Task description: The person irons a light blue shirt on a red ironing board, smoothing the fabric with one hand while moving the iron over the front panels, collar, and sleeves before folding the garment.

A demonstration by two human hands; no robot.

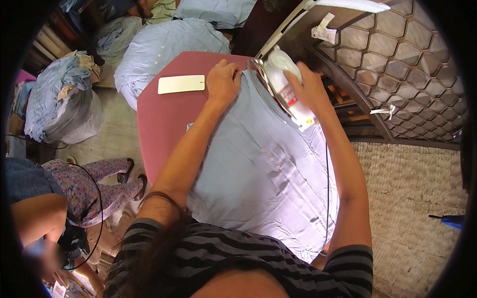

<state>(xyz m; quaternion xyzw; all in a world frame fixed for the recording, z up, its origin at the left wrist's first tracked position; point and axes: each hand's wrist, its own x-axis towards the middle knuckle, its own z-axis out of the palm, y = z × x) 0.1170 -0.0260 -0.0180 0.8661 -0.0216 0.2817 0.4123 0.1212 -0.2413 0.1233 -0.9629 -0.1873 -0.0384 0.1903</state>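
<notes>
A light blue garment [238,164] with small white buttons, like a shirt, lies spread over the pink padded ironing board [161,121]. My right hand [310,87] is wrapped round the handle of a white electric iron [284,67], which stands at the garment's far right edge. The iron looks tilted on its side, its metal rim toward the cloth. At the far edge, my left hand [223,82] has its fingers curled at the garment's upper left corner and pinches the cloth there. Beside that hand, a cream-white card tag [181,84] rests on the board.
Light blue garments cover a bulging bundle [169,47] beyond the board. Another clothes pile in clear plastic [62,107] stands left. A person in floral trousers [107,186] is at lower left. A metal lattice door [392,59] borders the right. A black cord [327,198] hangs beside my right arm.
</notes>
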